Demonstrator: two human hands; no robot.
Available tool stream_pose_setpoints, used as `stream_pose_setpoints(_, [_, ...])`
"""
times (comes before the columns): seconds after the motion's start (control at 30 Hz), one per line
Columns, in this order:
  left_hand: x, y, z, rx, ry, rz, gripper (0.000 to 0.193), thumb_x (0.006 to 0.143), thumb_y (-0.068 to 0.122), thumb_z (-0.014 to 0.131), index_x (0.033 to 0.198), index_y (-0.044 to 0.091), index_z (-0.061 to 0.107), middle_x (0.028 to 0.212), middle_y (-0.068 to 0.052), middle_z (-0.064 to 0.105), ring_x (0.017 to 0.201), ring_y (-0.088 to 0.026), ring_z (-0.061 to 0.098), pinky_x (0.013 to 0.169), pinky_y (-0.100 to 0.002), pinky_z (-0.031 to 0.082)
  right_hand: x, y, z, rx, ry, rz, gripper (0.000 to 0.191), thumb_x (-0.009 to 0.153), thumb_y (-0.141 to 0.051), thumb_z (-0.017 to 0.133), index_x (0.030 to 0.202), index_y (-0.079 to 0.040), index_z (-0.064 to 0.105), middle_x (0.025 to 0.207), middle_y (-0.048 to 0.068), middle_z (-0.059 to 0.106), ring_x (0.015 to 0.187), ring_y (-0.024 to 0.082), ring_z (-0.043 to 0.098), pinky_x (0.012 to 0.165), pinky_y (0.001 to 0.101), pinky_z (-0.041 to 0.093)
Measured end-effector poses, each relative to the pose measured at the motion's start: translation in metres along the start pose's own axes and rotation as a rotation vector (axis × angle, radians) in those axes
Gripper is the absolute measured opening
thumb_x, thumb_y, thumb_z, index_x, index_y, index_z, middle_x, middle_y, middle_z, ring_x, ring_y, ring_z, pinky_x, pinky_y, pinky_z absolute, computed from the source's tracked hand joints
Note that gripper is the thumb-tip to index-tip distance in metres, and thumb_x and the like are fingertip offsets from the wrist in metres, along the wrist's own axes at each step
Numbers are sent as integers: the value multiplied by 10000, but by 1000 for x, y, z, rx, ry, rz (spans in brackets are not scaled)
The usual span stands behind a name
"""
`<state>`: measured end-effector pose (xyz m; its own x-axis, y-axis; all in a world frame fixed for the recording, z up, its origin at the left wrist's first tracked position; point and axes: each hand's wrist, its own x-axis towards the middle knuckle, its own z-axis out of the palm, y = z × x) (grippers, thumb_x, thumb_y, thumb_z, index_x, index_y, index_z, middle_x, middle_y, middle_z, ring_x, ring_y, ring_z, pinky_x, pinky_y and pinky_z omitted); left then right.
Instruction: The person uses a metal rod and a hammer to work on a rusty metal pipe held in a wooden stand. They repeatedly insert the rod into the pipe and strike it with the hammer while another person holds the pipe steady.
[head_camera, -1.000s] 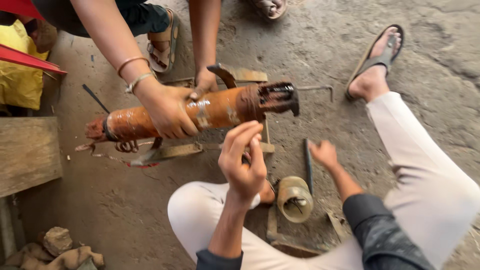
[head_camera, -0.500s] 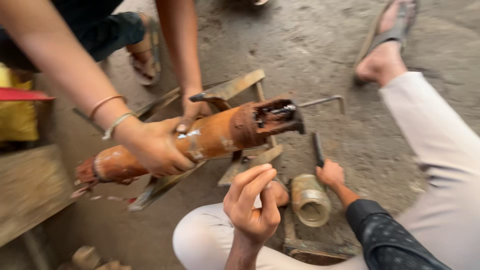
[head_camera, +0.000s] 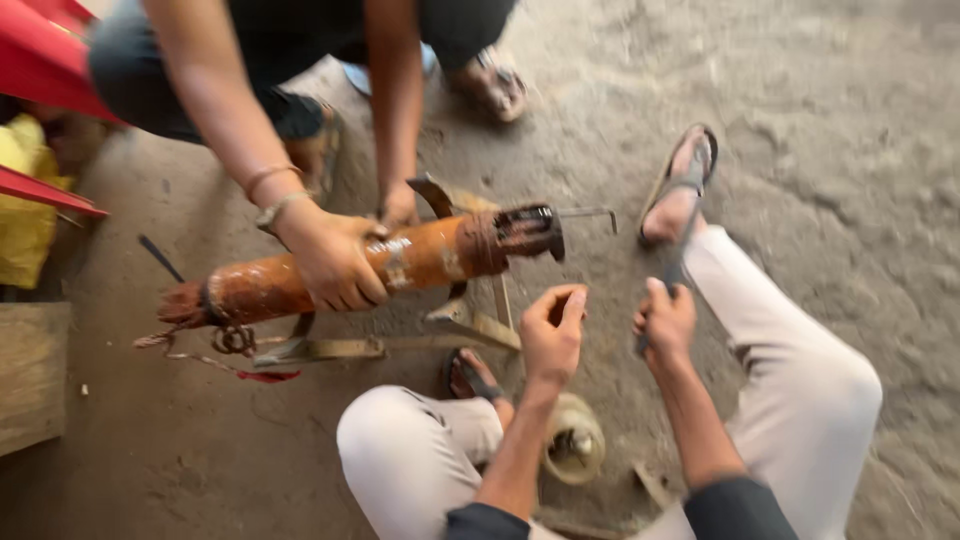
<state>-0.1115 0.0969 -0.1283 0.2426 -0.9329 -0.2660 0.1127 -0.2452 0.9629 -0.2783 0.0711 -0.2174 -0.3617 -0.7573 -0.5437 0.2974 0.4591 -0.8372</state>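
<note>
While both of the wearer's hands are raised over the floor work, the parts read from near to far as follows.

Metal cup: a pale cylindrical cup (head_camera: 574, 441) lies on the concrete floor (head_camera: 800, 120) below the left wrist, between the wearer's knees, touched by nothing.

Left hand: left hand (head_camera: 553, 331) is raised, thumb and forefinger drawn together in a pinch; blur hides whether anything small sits between them. It hovers just short of the tube's open end, not touching it.

Right hand: right hand (head_camera: 664, 322) is closed in a fist about a thin dark tool (head_camera: 676, 274) whose tip stands up above the knuckles; its kind cannot be told.

Rusty tube: a long orange-brown tube (head_camera: 400, 262) lies nearly level beyond both hands, resting on a flat metal frame (head_camera: 470, 325), its dark open end (head_camera: 528, 232) nearest the pinch.

Co-worker's hands: one hand (head_camera: 330, 258) wraps the tube at mid-length; a second (head_camera: 400, 210) rests behind it.

Risk, slip: the tube is round and appears steadied mainly by the co-worker's grasp; if that loosens, it could roll off the frame toward the wearer's sandalled foot (head_camera: 470, 375).

Risk, edge: the open end looks jagged and could cut the pinching fingers.

Risk, tool: a thrust that misses could strike the co-worker's hand.
</note>
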Motion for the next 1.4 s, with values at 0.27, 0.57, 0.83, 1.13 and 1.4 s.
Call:
stream_pose_setpoints(0.27, [48,-53,57,-369,-133,-396,438,1018,445,585,1237,85,704,1035,-35,750,747,-79,667,669,-232,549,-94,-103,-30,61,-412,-8,244,1077,-270,507,1208,-64,503,712,24,496,515,112,468,454,279,397])
stream_pose_setpoints(0.57, [91,-42,87,-689,-177,-273,325,1081,335,631,1154,35,730,868,-13,714,703,-77,628,599,-233,505,-116,-134,13,-170,-556,-36,305,1000,-190,583,1259,-31,556,688,6,508,506,103,497,445,259,411])
stream_pose_setpoints(0.83, [97,-51,91,-500,-93,-285,414,1060,434,566,1202,88,743,799,0,692,598,-46,536,506,-190,420,-111,-127,56,-551,-650,-100,338,969,-181,633,1264,-19,619,744,-20,551,567,60,492,480,241,398])
stream_pose_setpoints(1.13, [96,-56,76,-549,-140,-208,422,1075,398,541,1110,16,716,741,22,609,606,-46,513,506,-199,429,-128,-133,71,-565,-503,-285,467,970,-164,609,1421,-50,558,748,-14,561,565,72,513,484,254,422])
stream_pose_setpoints(1.4, [106,-63,80,-532,-187,-201,461,1107,409,527,966,-2,682,590,43,475,500,-48,429,442,-219,331,-132,-132,73,-864,-448,-441,419,977,-139,634,1379,-32,587,774,48,587,649,100,491,565,296,438])
